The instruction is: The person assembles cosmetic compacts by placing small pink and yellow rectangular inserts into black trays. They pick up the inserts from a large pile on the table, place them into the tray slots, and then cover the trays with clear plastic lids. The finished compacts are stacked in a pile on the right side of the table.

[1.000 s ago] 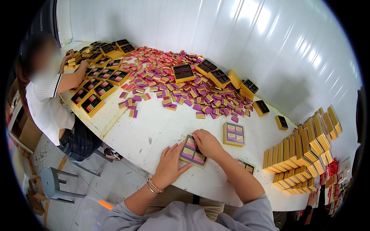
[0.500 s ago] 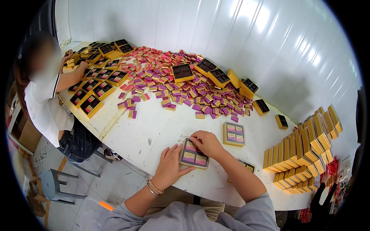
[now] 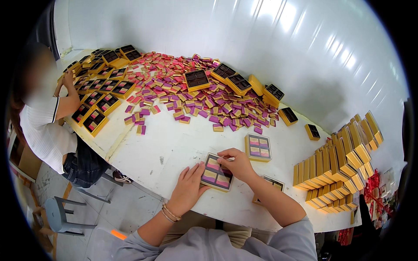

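A square gold-edged box lies on the white table in front of me, its dark tray divided into compartments that hold pink, purple and cream wrapped pieces. Along its left side rest the outstretched fingers of my left hand, the thumb near the lower edge. Above the upper right compartment, my right hand has thumb and fingertips pinched together; anything between them is hidden. Just beyond, a filled box with a clear cover stands on the table. Another gold box sits partly under my right forearm.
A wide heap of small wrapped pieces covers the table's middle, with open dark-tray boxes on it. Stacked gold boxes stand at right. A co-worker sits at left beside more filled boxes. A grey stool is below.
My right fingertips stay over the box's upper right compartment, where a pink and cream piece now shows more. The co-worker's hands have drawn together. The whole view has shifted slightly.
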The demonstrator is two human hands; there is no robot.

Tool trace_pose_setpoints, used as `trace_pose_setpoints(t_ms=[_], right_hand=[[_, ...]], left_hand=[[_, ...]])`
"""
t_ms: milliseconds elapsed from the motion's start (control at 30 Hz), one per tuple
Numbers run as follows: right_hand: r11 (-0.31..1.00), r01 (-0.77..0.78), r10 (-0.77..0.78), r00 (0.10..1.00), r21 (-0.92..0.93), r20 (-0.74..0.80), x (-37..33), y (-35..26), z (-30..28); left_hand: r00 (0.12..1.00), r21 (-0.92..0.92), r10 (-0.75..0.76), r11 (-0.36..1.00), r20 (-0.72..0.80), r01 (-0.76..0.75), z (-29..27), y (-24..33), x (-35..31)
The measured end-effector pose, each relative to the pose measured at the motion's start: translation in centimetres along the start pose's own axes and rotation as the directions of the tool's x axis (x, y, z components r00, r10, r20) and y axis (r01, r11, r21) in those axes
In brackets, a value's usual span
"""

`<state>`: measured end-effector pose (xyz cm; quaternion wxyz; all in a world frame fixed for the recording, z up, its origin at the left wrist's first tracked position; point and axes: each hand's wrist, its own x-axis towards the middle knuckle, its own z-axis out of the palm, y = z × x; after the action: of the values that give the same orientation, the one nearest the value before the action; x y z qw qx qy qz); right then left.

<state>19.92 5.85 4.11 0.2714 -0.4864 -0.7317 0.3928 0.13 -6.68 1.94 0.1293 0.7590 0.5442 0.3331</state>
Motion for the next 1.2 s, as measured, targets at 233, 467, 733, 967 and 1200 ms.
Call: trace_pose_setpoints(t_ms=[233, 467, 733, 967, 1200], right_hand=[[0.997, 0.076, -0.077, 0.995, 0.030, 0.056, -0.6, 0.5, -1.1], [0.514, 0.482, -0.633, 0.772, -0.710, 0.065, -2.4, -0.1, -0.6], [0.501, 0.445, -0.503, 0.848, -0.742, 0.169, -6.3, -2.0, -0.3], [0.580, 0.440, -0.445, 0.876, -0.686, 0.186, -10.4, -0.5, 0.5], [0.688, 0.505, -0.541, 0.836, -0.521, 0.096, -13.1, 1.0, 0.5]], left_hand=[[1.000, 0.042, 0.014, 0.999, 0.005, -0.014, 0.4, 0.1, 0.0], [0.998, 0.118, 0.049, 0.992, -0.026, -0.045, 0.9, 0.1, -0.1], [0.999, 0.097, 0.008, 0.995, -0.041, -0.004, 0.8, 0.1, -0.5], [0.999, -0.059, -0.023, 0.998, -0.036, 0.021, -0.1, 0.5, -0.5], [0.995, -0.065, 0.096, 0.993, 0.035, -0.094, -0.9, 0.9, -0.5]])
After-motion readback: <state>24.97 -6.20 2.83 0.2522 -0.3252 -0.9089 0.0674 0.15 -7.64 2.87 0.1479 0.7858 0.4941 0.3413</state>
